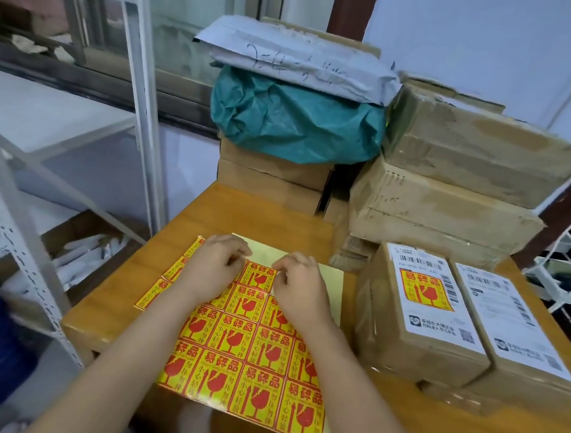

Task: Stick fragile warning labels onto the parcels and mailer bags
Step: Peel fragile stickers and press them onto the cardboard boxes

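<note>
Wooden table [155,295], label sheet [249,360] lengthwise away, both hands' fingers [240,252] curled, pinching its far labels.

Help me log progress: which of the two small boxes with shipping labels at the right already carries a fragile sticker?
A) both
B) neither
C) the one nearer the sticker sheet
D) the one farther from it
C: the nearer box has a yellow-and-red fragile sticker on its shipping label; the farther box shows only its white label.
</note>
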A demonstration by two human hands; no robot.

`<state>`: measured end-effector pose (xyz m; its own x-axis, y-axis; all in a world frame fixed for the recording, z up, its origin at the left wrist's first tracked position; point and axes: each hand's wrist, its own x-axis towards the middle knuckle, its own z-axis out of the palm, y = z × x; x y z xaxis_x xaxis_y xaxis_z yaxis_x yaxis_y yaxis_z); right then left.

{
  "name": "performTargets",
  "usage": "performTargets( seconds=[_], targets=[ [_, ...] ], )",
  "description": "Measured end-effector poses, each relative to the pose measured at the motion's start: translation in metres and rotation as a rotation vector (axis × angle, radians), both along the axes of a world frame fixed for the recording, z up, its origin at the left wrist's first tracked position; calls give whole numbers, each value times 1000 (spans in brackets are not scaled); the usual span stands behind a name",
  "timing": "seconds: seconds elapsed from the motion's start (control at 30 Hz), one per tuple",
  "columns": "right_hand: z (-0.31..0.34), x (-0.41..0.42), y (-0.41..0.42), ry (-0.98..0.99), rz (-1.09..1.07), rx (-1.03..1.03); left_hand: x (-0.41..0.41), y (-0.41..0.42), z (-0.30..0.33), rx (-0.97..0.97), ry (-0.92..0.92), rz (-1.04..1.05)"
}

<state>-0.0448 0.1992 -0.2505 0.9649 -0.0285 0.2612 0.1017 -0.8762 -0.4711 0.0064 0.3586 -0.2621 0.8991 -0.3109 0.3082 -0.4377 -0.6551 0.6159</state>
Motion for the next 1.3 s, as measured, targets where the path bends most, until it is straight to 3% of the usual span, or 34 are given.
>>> performTargets(
  seconds=[0.4,0.7,1.13,1.3],
  targets=[
    [-4,13,0,15,-43,197,-7,2,9,168,112,-77],
    [-8,17,-1,16,-41,190,-6,3,10,292,100,-108],
    [-5,14,0,28,-62,186,0,3,5,287,89,-111],
    [-2,15,-2,6,-122,283,-1,4,6,278,70,-115]
  ],
)
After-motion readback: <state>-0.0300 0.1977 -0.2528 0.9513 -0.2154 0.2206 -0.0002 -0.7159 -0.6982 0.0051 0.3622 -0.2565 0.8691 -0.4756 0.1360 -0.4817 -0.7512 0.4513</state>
